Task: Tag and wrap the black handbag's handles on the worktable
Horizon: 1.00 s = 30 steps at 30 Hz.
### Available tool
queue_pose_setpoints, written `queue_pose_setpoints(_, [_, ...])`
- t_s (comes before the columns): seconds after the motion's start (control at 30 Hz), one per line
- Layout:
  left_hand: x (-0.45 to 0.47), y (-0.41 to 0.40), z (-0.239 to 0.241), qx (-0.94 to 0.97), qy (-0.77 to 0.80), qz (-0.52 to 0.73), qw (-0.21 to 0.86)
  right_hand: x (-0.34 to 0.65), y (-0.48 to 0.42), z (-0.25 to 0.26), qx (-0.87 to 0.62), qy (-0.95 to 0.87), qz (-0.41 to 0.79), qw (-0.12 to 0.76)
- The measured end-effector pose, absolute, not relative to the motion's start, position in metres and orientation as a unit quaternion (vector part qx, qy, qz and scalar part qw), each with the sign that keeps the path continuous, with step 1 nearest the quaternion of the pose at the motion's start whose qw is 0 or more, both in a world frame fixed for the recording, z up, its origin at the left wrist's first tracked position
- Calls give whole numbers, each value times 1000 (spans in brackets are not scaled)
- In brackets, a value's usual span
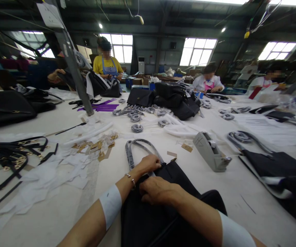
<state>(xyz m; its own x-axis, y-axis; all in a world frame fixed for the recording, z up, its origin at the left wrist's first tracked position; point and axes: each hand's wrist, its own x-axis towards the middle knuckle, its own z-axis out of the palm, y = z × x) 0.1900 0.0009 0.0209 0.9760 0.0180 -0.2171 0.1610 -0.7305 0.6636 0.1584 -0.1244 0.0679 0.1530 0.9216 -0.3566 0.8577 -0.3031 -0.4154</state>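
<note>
A black handbag [148,223] lies before me on the white table, its wrapped grey handles [128,154] pointing away from me. My left hand [150,163] is closed on the bag's top edge, by the foot of one handle. Just nearer to me, my right hand [158,190] has its fingers curled against the upper part of the bag and grips it there; its fingertips are partly hidden. A strip of white lining shows between the two hands. Beyond the bag's top corner lie small brown tags [187,147].
A grey tape dispenser [212,152] stands right of the bag, with another black bag [279,171] farther right. Black straps [16,154] and paper scraps [57,175] spread leftward. Behind are coiled straps [137,128], piled bags [176,99] and a metal post [73,61]. Several co-workers sit or stand beyond.
</note>
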Motion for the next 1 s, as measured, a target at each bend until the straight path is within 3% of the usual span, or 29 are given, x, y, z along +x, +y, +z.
queue_pose_setpoints(0.33, [186,12,18,902,28,-141,408,158,-124,66,-756,-591,278,45])
queue_pose_setpoints(0.67, [180,3,24,919,12,-175,353,158,-126,66,-763,-580,279,52])
queue_pose_setpoints(1.0, [157,4,35,967,53,39,248,212,-151,96,-796,-528,266,130])
